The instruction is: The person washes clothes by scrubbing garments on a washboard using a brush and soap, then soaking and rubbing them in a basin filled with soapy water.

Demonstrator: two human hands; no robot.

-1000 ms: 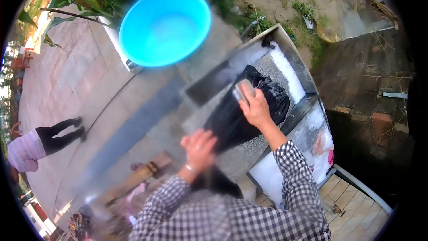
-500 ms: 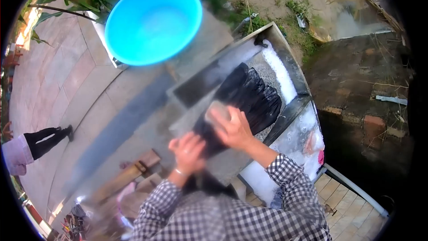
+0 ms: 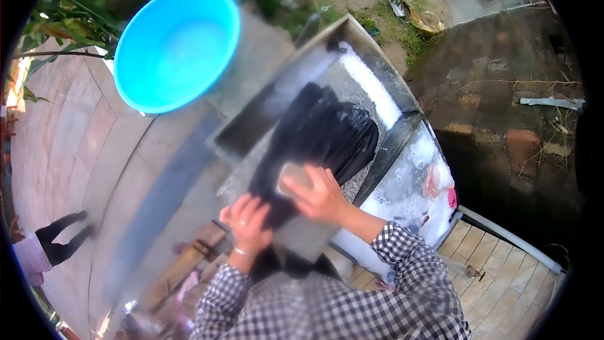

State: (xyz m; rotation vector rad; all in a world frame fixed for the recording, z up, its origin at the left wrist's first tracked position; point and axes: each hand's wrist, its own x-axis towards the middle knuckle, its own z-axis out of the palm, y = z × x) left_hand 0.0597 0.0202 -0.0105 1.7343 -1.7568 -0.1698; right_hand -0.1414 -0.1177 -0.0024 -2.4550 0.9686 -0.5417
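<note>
The right hand (image 3: 322,196) reaches in from the right of centre, forearm slanting up and leftward out of a checked sleeve (image 3: 409,252), palm down, its fingers wrapped around a scrubbing brush (image 3: 292,179) pressed flat against black cloth (image 3: 318,132). The left hand (image 3: 248,223), with a bracelet (image 3: 244,252) at the wrist, sits lower and just left of it, fingers bent at the cloth's lower end; whether they pinch the fabric I cannot tell.

A second ago the brush was on the upper part of the cloth with its white bristles showing; now it is down near the left hand, only its back visible. The whole view has shifted too, so the blue basin (image 3: 177,50) appears farther left.

The cloth lies spread in the middle of the frame in a stone sink (image 3: 370,55), with a strip of white suds (image 3: 371,85) along the upper right wall. Across a dark partition (image 3: 391,157), right of centre, foamy water (image 3: 409,173) holds pinkish fabric (image 3: 432,182). The blue basin is at upper left.
</note>
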